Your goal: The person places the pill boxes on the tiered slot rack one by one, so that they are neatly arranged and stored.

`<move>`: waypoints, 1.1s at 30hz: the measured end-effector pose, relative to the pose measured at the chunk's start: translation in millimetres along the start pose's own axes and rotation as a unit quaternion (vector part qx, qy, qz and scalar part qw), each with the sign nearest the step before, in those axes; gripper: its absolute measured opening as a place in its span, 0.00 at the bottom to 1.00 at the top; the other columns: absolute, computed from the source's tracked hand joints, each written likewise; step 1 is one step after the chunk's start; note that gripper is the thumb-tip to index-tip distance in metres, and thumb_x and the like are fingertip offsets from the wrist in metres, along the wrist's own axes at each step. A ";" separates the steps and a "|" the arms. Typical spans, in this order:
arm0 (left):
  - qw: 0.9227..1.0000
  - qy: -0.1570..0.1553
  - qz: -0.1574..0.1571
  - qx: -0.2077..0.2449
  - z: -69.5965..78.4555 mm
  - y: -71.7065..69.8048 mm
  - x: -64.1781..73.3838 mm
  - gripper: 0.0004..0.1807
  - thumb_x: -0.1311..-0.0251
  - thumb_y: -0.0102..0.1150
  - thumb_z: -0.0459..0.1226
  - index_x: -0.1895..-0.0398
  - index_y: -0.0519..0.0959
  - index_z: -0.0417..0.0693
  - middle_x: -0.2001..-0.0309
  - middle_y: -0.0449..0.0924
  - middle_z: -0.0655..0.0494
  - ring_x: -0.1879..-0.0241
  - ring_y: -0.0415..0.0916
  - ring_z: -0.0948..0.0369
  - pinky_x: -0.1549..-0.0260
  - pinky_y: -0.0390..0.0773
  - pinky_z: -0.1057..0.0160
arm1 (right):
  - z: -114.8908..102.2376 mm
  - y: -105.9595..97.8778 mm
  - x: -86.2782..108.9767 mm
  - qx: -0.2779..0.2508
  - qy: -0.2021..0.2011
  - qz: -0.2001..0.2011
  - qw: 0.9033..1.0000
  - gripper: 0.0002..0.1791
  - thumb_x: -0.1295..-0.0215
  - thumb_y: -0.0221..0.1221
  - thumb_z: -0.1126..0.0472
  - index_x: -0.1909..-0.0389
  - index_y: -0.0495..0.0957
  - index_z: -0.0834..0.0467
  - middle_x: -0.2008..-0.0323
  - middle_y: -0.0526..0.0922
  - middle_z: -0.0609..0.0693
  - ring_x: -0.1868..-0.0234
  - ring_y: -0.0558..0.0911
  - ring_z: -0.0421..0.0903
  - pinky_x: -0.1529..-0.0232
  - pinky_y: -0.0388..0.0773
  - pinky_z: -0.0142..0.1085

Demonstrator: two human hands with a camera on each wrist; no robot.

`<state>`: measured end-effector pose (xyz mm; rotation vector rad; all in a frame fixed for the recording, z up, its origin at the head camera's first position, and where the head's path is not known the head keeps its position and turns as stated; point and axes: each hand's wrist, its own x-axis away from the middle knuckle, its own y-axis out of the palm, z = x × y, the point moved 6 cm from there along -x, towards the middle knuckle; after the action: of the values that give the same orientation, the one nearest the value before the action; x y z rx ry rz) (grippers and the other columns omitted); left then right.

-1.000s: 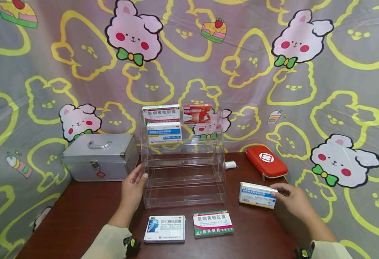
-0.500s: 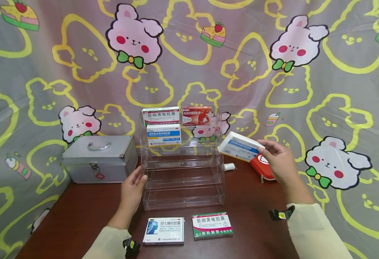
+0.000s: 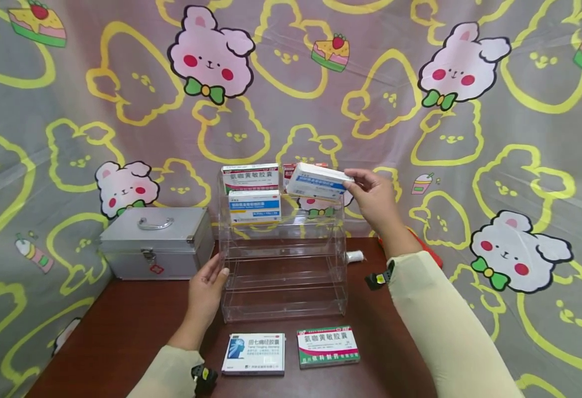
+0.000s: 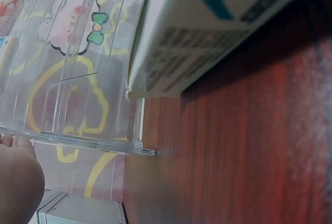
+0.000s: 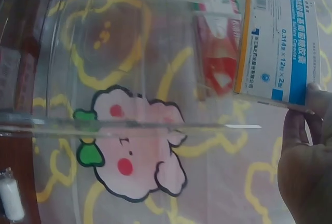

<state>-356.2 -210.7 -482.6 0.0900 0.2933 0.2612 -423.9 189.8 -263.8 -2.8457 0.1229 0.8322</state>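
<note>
My right hand (image 3: 376, 202) pinches the right end of a white-and-blue medicine box (image 3: 316, 183), tilted, in front of the top right of a clear tiered display rack (image 3: 283, 307). In the right wrist view thumb and fingers hold a corner of this medicine box (image 5: 275, 47). Behind it, a red medicine box (image 3: 288, 172) on the top tier is mostly covered. A green-and-white medicine box (image 3: 250, 178) stands top left, with another white-and-blue box (image 3: 255, 207) one tier lower. My left hand (image 3: 205, 290) holds the rack's left side, thumb at its front edge.
Two medicine boxes lie before the rack: a white one with a blue picture (image 3: 253, 354) and a green-and-white one (image 3: 328, 346). A silver case (image 3: 156, 243) stands left. A white roll (image 3: 354, 256) and a partly hidden red pouch (image 3: 432, 254) are at the right.
My right hand has lifted the white-and-blue box off the table at the right and carried it up and left to the rack's upper tiers. The left hand stays at the rack's side.
</note>
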 end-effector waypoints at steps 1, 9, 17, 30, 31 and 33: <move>1.000 0.000 -0.001 -0.001 0.6 1.2 0.3 0.30 0.26 0.61 0.24 0.22 0.70 0.31 0.22 0.70 0.35 0.22 0.67 0.45 0.40 0.78 0.81 | 1.9 2.7 -1.8 0.004 0.003 -0.002 1.000 0.17 0.24 0.67 0.66 0.38 0.84 0.67 0.48 0.91 0.54 0.52 0.86 0.34 0.50 0.84 0.22; 1.000 0.004 -0.010 -0.015 -2.2 7.3 -2.5 0.30 0.25 0.62 0.26 0.22 0.72 0.34 0.23 0.71 0.37 0.22 0.68 0.45 0.39 0.76 0.81 | 20.3 0.8 -6.4 0.041 0.004 0.011 0.999 0.16 0.24 0.66 0.68 0.40 0.85 0.68 0.36 0.86 0.64 0.44 0.86 0.40 0.45 0.82 0.19; 1.000 0.015 -0.002 -0.014 -0.5 5.1 -1.3 0.29 0.26 0.61 0.23 0.23 0.71 0.30 0.23 0.70 0.33 0.23 0.67 0.42 0.40 0.77 0.81 | 31.8 6.0 -3.0 0.104 -0.016 -0.001 0.994 0.15 0.24 0.66 0.67 0.40 0.87 0.66 0.38 0.87 0.64 0.42 0.87 0.53 0.49 0.84 0.22; 1.000 0.015 0.000 -0.005 0.3 2.2 0.5 0.30 0.26 0.62 0.24 0.22 0.70 0.30 0.22 0.69 0.33 0.22 0.66 0.44 0.39 0.77 0.81 | 15.4 30.7 2.7 0.324 -0.162 -0.034 0.931 0.16 0.26 0.68 0.65 0.40 0.88 0.62 0.37 0.88 0.59 0.32 0.84 0.61 0.28 0.80 0.57; 1.000 0.015 -0.001 -0.003 0.4 1.9 0.7 0.30 0.26 0.61 0.24 0.22 0.70 0.29 0.22 0.69 0.33 0.22 0.66 0.43 0.39 0.77 0.81 | 15.8 32.9 2.5 0.335 -0.168 -0.041 0.926 0.16 0.25 0.67 0.65 0.39 0.88 0.62 0.36 0.88 0.59 0.32 0.84 0.61 0.27 0.79 0.57; 1.000 0.014 -0.003 -0.001 0.4 1.4 1.2 0.30 0.26 0.61 0.24 0.22 0.70 0.29 0.22 0.69 0.34 0.21 0.65 0.42 0.38 0.77 0.81 | 15.9 37.2 2.3 0.347 -0.179 -0.053 0.919 0.17 0.23 0.65 0.65 0.37 0.87 0.62 0.35 0.87 0.59 0.31 0.83 0.61 0.26 0.78 0.56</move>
<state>-355.3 -209.1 -482.4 0.0837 0.3209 0.2570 -435.1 156.2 -283.5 -1.9919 0.1720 1.0184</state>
